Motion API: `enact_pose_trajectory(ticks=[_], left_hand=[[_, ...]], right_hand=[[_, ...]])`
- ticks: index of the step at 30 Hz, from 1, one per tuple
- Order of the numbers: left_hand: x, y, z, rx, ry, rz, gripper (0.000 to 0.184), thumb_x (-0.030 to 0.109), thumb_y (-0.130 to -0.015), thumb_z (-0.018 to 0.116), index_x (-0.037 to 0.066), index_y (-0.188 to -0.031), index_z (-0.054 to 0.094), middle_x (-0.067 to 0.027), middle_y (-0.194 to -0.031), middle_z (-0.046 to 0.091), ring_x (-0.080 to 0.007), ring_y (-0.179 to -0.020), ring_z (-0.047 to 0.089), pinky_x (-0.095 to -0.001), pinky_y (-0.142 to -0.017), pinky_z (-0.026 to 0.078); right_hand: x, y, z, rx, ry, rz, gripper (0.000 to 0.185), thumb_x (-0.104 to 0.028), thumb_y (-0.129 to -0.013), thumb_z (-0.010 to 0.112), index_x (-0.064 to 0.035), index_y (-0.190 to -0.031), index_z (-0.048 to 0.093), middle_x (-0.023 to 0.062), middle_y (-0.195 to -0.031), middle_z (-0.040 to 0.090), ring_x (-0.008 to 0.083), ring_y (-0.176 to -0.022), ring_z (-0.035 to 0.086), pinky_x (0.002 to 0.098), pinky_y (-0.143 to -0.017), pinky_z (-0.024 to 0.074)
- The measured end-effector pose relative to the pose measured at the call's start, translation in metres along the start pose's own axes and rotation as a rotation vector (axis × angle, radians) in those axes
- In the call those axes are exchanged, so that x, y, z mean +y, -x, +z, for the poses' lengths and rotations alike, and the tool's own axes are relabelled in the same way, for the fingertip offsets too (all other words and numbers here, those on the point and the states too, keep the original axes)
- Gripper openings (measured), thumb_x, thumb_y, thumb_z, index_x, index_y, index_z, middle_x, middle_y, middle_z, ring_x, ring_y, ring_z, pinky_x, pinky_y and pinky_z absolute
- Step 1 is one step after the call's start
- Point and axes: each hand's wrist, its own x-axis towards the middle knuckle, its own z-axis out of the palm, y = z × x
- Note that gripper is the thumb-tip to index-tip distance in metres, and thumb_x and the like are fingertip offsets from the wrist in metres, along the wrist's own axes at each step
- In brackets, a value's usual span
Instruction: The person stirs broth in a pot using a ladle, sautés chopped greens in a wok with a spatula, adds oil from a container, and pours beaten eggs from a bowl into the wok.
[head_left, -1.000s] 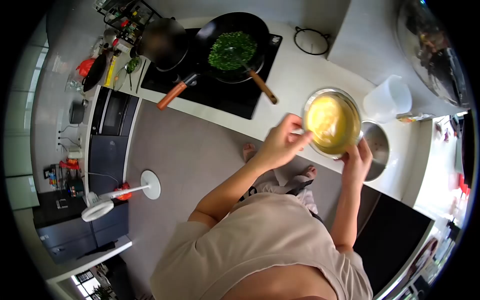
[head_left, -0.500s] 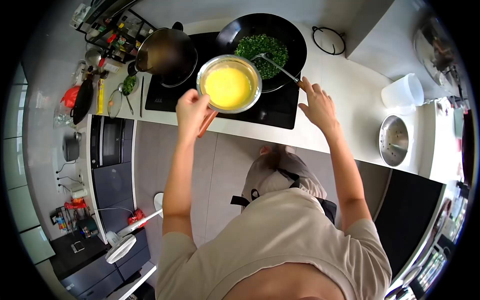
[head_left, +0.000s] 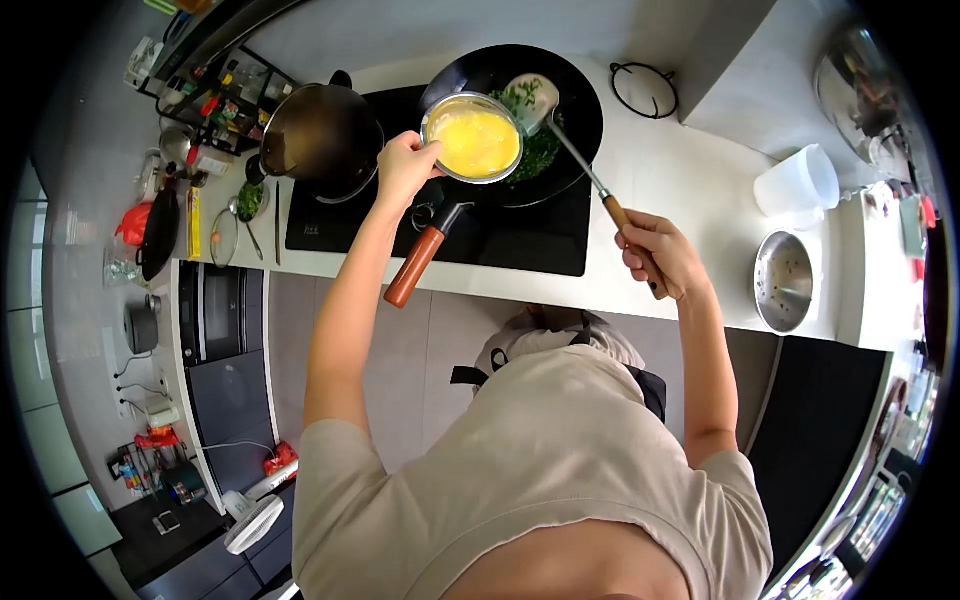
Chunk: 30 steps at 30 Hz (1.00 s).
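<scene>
My left hand (head_left: pixel 408 168) grips the rim of a metal bowl (head_left: pixel 430 112) and holds it tilted over the near-left part of a black wok (head_left: pixel 582 110). Yellow beaten egg (head_left: pixel 476 142) fills much of the bowl. My right hand (head_left: pixel 660 252) is wrapped round the wooden handle of a metal spatula (head_left: pixel 575 150). Its broad rounded head, with green bits on it, is raised above the wok beside the bowl's right edge. Chopped greens (head_left: pixel 540 155) lie in the wok, partly hidden by the bowl and spatula. The wok's red-brown handle (head_left: pixel 415 265) points toward me.
A dark pot (head_left: pixel 325 135) stands left of the wok on the black cooktop (head_left: pixel 520 240). Farther left are a small bowl of greens (head_left: pixel 251 200) and a spice rack (head_left: pixel 235 100). At right are a ring stand (head_left: pixel 645 90), a plastic container (head_left: pixel 800 185) and a steel bowl (head_left: pixel 783 282).
My right hand has closed round the spatula handle, moved nearer to me and lifted its head out of the greens. The bowl has moved up over the wok, uncovering the wok handle.
</scene>
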Motion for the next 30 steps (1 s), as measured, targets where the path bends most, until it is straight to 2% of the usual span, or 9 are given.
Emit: enact_pose_trajectory(ticks=[1,2,6,9,14,30], left_hand=[[0.000,-0.005,0.004,-0.001,-0.035,0.006,0.027,0.005,-0.077,0.062,-0.002,-0.059,0.044,-0.0074,-0.066,0.055,-0.0145,-0.063,0.063,-0.0348,-0.060,0.062],[0.006,-0.008,0.010,-0.003,-0.071,0.011,0.027,0.005,-0.077,0.063,-0.003,-0.059,0.044,-0.0078,-0.066,0.056,-0.0148,-0.063,0.064,-0.0347,-0.060,0.062],[0.013,-0.021,0.022,0.000,-0.176,0.051,0.026,0.007,-0.076,0.064,-0.004,-0.059,0.047,-0.0099,-0.067,0.059,-0.0159,-0.063,0.065,-0.0343,-0.059,0.061],[0.018,-0.028,0.025,0.014,-0.232,0.093,0.026,0.008,-0.075,0.066,-0.004,-0.059,0.048,-0.0106,-0.065,0.060,-0.0164,-0.061,0.065,-0.0337,-0.056,0.060],[0.022,-0.041,0.016,0.039,-0.317,0.145,0.026,0.011,-0.074,0.067,-0.002,-0.059,0.049,-0.0115,-0.060,0.061,-0.0179,-0.056,0.067,-0.0312,-0.052,0.056],[0.043,-0.053,-0.012,0.116,-0.413,0.152,0.026,0.014,-0.072,0.066,-0.003,-0.060,0.052,-0.0120,-0.060,0.062,-0.0198,-0.057,0.068,-0.0307,-0.054,0.056]], right_hand=[[0.003,-0.001,-0.002,-0.037,-0.132,0.042,0.028,-0.009,-0.097,0.047,0.0048,-0.122,0.048,0.0033,-0.078,0.051,0.0047,-0.054,0.045,0.0176,-0.040,0.0361],[0.006,-0.003,-0.007,-0.064,-0.191,0.067,0.030,-0.008,-0.094,0.046,0.0077,-0.120,0.048,0.0040,-0.081,0.049,0.0075,-0.055,0.043,0.0205,-0.042,0.0372],[0.024,-0.017,-0.020,-0.193,-0.324,0.160,0.029,-0.009,-0.096,0.044,0.0062,-0.121,0.046,0.0053,-0.083,0.049,0.0062,-0.056,0.043,0.0187,-0.038,0.0345],[0.026,-0.020,-0.017,-0.186,-0.420,0.198,0.028,-0.008,-0.096,0.044,0.0058,-0.121,0.046,0.0055,-0.084,0.049,0.0054,-0.055,0.041,0.0185,-0.038,0.0341],[0.028,-0.022,-0.016,-0.212,-0.470,0.222,0.028,-0.008,-0.095,0.044,0.0050,-0.119,0.045,0.0056,-0.084,0.048,0.0046,-0.054,0.038,0.0169,-0.037,0.0327],[0.019,-0.057,0.002,-0.345,-0.584,0.315,0.025,-0.012,-0.097,0.042,0.0027,-0.118,0.042,0.0059,-0.085,0.047,0.0047,-0.055,0.039,0.0153,-0.036,0.0318]])
